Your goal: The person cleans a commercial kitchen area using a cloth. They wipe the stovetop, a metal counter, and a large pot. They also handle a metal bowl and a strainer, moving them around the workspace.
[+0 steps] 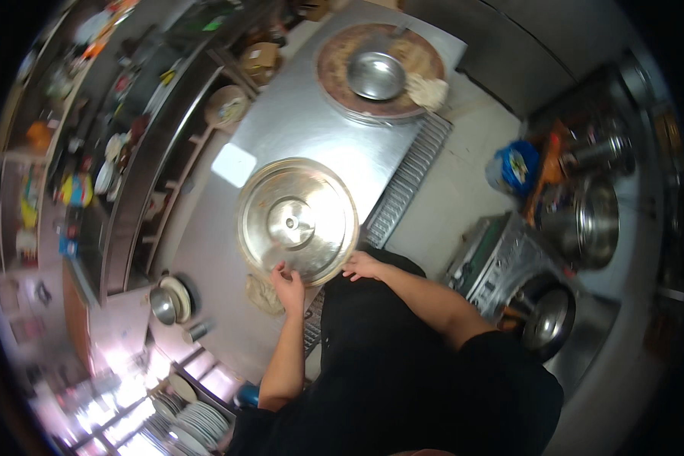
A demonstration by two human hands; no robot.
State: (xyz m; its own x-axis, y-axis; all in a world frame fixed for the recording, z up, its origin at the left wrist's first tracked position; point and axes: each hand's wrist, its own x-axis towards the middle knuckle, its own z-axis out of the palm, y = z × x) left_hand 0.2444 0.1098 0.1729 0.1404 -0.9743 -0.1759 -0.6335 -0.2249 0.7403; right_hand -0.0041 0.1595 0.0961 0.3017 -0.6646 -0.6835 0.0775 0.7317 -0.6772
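Observation:
A large round metal lid with a small central knob lies on the steel worktop, right before me. My left hand is at the lid's near edge, fingers curled and apart; whether it touches the lid is unclear. By the rim's near right side is my right hand, its fingers spread; contact there cannot be told either. A crumpled beige cloth lies beside my left hand. Touching or close to the lid's far left rim is a white square board.
Farther along the worktop, a metal bowl and a pale cloth rest on a round chopping block. Bowls stand at left, stacked plates at lower left. A stove and a large steel pot are at right.

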